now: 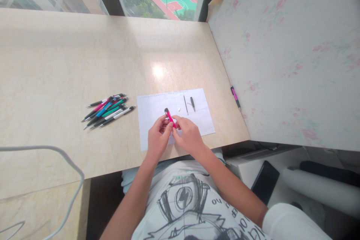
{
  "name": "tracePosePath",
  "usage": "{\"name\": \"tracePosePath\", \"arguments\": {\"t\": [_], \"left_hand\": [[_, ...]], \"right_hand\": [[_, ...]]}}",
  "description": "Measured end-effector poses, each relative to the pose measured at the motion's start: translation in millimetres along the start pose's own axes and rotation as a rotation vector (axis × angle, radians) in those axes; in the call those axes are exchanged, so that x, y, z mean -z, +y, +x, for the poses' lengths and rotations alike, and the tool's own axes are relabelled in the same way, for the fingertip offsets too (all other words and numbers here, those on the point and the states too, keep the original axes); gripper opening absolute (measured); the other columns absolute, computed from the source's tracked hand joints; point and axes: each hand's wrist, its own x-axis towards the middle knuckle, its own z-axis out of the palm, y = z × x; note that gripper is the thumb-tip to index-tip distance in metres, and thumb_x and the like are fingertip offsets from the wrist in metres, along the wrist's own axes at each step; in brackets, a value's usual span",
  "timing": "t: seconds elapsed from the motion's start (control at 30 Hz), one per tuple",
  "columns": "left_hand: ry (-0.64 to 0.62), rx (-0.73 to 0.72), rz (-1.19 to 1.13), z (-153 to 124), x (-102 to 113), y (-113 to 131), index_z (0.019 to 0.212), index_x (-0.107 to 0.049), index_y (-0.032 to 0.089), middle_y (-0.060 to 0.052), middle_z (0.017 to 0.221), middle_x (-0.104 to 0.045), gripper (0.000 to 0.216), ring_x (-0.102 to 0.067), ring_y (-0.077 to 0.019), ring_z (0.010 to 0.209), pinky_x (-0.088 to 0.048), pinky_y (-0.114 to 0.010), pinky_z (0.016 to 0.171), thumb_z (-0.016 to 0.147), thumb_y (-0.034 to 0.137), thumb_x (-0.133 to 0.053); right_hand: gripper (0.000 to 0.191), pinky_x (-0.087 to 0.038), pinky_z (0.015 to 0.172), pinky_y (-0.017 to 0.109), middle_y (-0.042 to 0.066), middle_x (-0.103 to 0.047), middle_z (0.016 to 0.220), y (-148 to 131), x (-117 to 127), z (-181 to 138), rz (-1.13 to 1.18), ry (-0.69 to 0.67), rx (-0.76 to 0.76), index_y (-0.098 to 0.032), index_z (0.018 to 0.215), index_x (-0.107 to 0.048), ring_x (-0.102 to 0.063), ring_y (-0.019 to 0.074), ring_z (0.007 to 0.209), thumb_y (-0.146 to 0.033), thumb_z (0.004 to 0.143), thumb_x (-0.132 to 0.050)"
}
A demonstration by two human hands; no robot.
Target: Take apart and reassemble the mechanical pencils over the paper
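Above a white sheet of paper, both hands hold a pink pen barrel with a black end that points up and away. My left hand has its fingers closed on the barrel from the left. From the right, my right hand pinches its lower part, and the fingers hide that end. Beyond the right hand, a thin dark refill and a black pen grip section lie on the paper. A small white piece sits there too, too small to name.
Left of the paper lies a pile of several pens in mixed colours. A purple pen rests against the flowered wall panel at right. A grey cable loops across the lower left. Windows border the table's far edge.
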Motion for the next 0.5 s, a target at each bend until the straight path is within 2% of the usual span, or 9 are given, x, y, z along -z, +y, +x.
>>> {"name": "tracePosePath", "arguments": {"t": [0.13, 0.27, 0.5], "left_hand": [[-0.062, -0.036, 0.065, 0, 2, -2, 0.122, -0.063, 0.019, -0.006, 0.094, -0.073, 0.041, -0.066, -0.0169, 0.076, -0.052, -0.030, 0.071, 0.087, 0.040, -0.064], [-0.084, -0.086, 0.162, 1, 2, -1, 0.117, -0.065, 0.019, -0.008, 0.098, -0.074, 0.035, -0.067, -0.0178, 0.078, -0.052, -0.030, 0.071, 0.087, 0.037, -0.064], [-0.076, -0.100, 0.249, 0, 4, 2, 0.109, -0.066, 0.019, -0.008, 0.103, -0.074, 0.025, -0.066, -0.0171, 0.078, -0.052, -0.031, 0.074, 0.089, 0.032, -0.060]], "right_hand": [[0.044, -0.050, 0.088, 0.035, 0.011, -0.071, 0.106, 3, -1, 7, -0.080, -0.047, -0.082, -0.014, 0.137, -0.052, -0.063, 0.0221, 0.095, -0.022, 0.095, -0.046], [0.047, -0.048, 0.091, 0.036, 0.014, -0.070, 0.114, 5, 2, 17, -0.185, -0.129, -0.098, -0.011, 0.140, -0.050, -0.061, 0.0240, 0.104, -0.019, 0.094, -0.046], [0.046, -0.047, 0.091, 0.035, 0.014, -0.069, 0.112, 13, 4, 35, -0.296, -0.186, -0.090, -0.011, 0.141, -0.050, -0.059, 0.0242, 0.105, -0.019, 0.097, -0.042]]}}
